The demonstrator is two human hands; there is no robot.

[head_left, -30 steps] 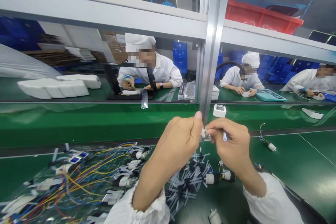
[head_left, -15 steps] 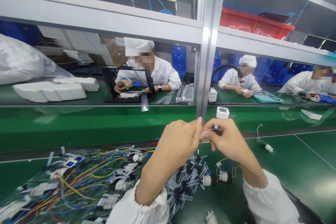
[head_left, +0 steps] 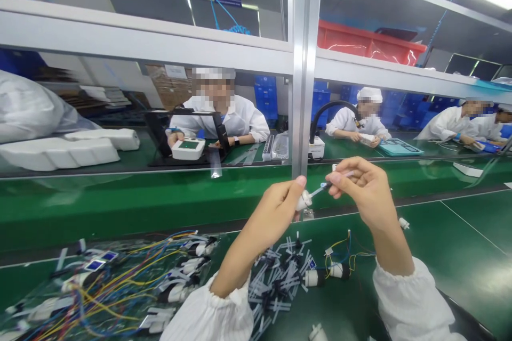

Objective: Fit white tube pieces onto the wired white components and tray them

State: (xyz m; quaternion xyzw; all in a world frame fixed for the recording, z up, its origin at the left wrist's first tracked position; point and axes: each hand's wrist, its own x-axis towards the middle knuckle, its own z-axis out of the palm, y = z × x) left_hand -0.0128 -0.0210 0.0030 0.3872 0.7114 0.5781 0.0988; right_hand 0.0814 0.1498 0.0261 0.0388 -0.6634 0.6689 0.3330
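Observation:
My left hand (head_left: 280,203) is closed around a small white cylindrical part (head_left: 304,200), whose end shows past the thumb. From that end a thin pale tube (head_left: 318,191) runs up to the right. My right hand (head_left: 362,184) pinches the tube's far side at a small dark piece (head_left: 328,185). Both hands are raised above the green bench. Below them lies a pile of short grey tubes with black joints (head_left: 276,282). Two white-and-black cylinders with yellow wires (head_left: 314,277) sit just right of the pile.
Wired parts (head_left: 120,287) spread over clear plastic at the left. A metal post (head_left: 301,90) stands beyond my hands, joined to a shelf rail (head_left: 160,42) with a red bin (head_left: 368,45). Several co-workers in white sit across the bench. Another white part (head_left: 318,332) lies at the front edge.
My right hand has moved right and up, apart from my left hand, and the white part and tube now show between them. The view has shifted. A co-worker opposite now holds up a white device.

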